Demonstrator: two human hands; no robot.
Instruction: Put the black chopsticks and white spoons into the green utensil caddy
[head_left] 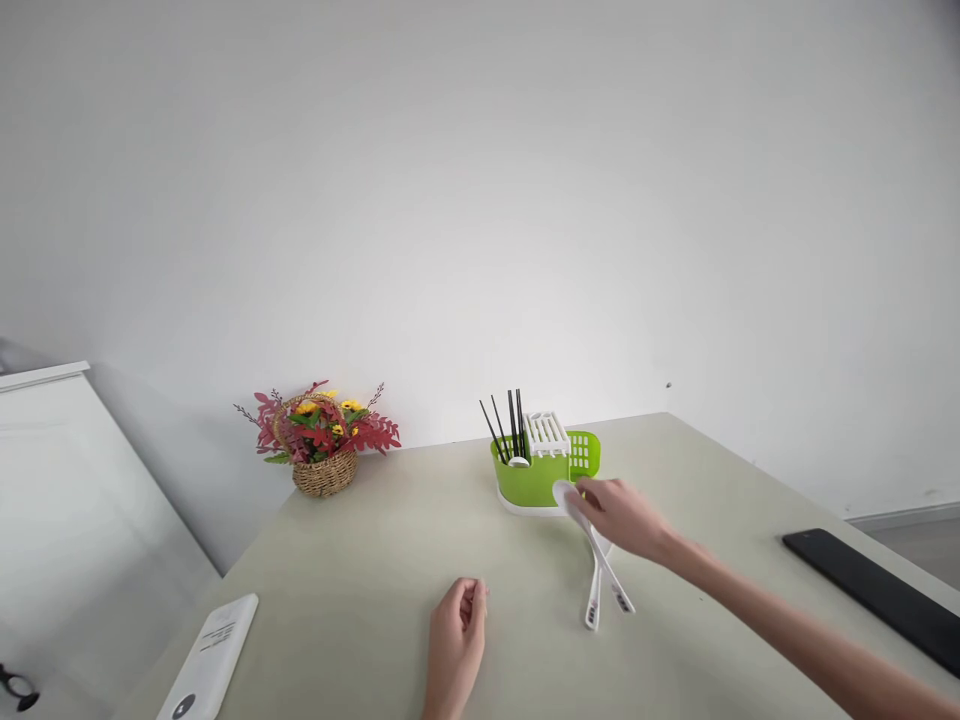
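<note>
My right hand (619, 515) pinches a white spoon (574, 502) close to its bowl, just in front of a green cutlery holder (534, 484). The spoon's handle slants down to the right. A second white spoon (593, 600) crosses beneath it, its bowl partly hidden by my hand and the first spoon. Black chopsticks (513, 425) stand upright in the holder's left compartment, with a white spoon bowl low among them. My left hand (459, 630) rests on the table with its fingers curled in, and nothing shows in them.
A wicker basket (325, 474) of red and yellow flowers stands at the back left. At the front left lies a white rectangular device (212, 655). A long black object (874, 590) lies along the right side of the table (360, 590). Behind is a plain wall.
</note>
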